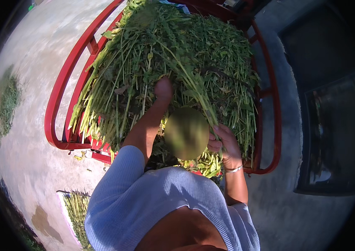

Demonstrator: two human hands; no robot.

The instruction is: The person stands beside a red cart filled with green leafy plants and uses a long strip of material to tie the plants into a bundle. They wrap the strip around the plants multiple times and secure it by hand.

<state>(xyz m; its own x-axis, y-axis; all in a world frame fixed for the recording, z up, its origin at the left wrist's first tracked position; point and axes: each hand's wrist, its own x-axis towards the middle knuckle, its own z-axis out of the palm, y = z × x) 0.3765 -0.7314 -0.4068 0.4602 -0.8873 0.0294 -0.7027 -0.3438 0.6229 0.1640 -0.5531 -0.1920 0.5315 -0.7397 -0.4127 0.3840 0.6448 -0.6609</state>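
Green plants (186,54) fill the red cart (60,90) mid-frame. Your left hand (163,88) digs in, grip hidden, cannot tell. Your right hand (223,140) clamps stems to pull them.

Big heap of cut green plants (177,62) piled on red metal-framed cart (62,79), stems hanging over near edge. Left hand (163,88) pushed into heap, fingers buried among stems, forearm reaching up from light blue ribbed sleeve (119,175). Right hand (224,140) closed around bunch of stalks at heap's lower right, bracelet (233,169) on wrist. Pale concrete ground (27,159) around cart. Smaller bundle of stems (77,209) lying on ground at lower left. Green patch (7,100) far left. Dark doorway (332,134) on right.
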